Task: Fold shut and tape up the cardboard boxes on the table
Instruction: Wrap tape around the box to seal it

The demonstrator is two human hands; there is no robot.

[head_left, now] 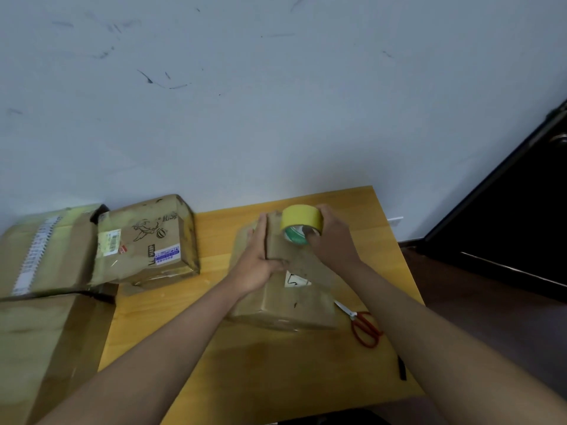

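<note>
On the box (285, 289) mid-table (190, 332), the left hand (257, 256) presses flat along the seam, fingers straight, while the right hand (329, 237) grips the tape (302, 222), seemingly at the far edge; keep flaps flush, pull taut.

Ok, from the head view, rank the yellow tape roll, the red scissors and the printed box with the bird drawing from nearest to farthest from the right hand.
1. Yellow tape roll: gripped in the right hand, over the far end of the box being sealed.
2. Red scissors: on the table, nearer the person, to the right of that box.
3. Printed box with the bird drawing: far to the left, beyond the left hand.
</note>
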